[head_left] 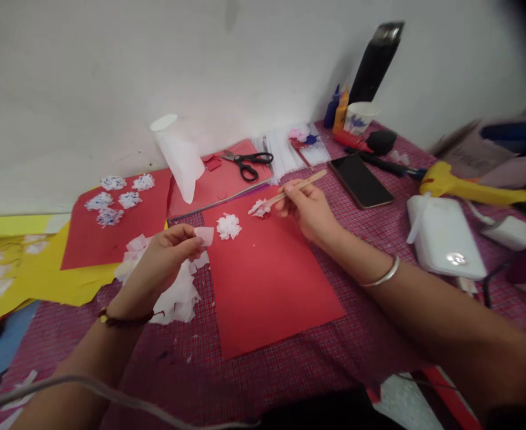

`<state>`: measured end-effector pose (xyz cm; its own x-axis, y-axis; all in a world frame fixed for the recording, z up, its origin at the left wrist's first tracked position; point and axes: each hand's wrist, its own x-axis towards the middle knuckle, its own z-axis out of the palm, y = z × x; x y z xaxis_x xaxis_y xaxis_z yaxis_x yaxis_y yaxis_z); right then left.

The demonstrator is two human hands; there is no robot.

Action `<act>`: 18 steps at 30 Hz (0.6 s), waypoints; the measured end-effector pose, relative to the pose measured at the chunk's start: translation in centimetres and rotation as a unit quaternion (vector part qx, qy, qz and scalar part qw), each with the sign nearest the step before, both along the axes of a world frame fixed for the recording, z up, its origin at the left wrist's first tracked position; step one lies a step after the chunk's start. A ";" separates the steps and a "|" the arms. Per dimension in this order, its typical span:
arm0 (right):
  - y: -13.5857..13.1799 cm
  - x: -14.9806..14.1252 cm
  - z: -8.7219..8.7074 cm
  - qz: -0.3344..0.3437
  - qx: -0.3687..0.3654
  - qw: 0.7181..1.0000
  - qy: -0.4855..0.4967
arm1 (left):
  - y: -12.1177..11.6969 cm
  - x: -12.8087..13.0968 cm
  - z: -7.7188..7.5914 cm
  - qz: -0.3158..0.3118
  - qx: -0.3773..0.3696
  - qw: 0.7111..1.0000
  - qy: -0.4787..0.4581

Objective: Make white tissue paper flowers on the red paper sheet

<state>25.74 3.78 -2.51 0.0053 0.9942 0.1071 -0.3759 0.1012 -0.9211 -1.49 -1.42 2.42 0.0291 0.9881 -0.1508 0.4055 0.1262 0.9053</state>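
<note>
My left hand (pixel 173 254) pinches a small square of white tissue paper (pixel 205 235) above a heap of similar torn pieces (pixel 176 301). A wooden craft stick (pixel 310 181) is gripped in my right hand (pixel 305 206). Its far tip touches a white tissue flower (pixel 260 208) near the top of a red paper sheet (pixel 272 286). Another white tissue flower (pixel 229 226) sits on that sheet, between my hands. Whether glue is on the stick's tip I cannot make out.
Behind the sheet lie black scissors (pixel 249 164) and a paper roll (pixel 180 161). A second red sheet (pixel 106 245) at left bears several blue-speckled flowers. Toward the right are a phone (pixel 360 181), a yellow glue gun (pixel 469 185) and a white power bank (pixel 446 236). A cable (pixel 92 388) crosses the foreground.
</note>
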 end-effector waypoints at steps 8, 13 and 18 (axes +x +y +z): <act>-2.3 -1.6 1.8 0.105 0.062 0.992 0.005 | 1.9 5.4 -1.2 -0.019 -0.082 0.970 -0.229; -1.9 -1.4 1.2 0.086 0.054 0.995 0.001 | 2.0 6.0 -1.2 -0.044 -0.074 0.969 -0.233; -1.7 -1.3 1.3 0.084 0.044 0.995 0.001 | 2.3 6.1 -0.9 -0.038 -0.081 0.963 -0.256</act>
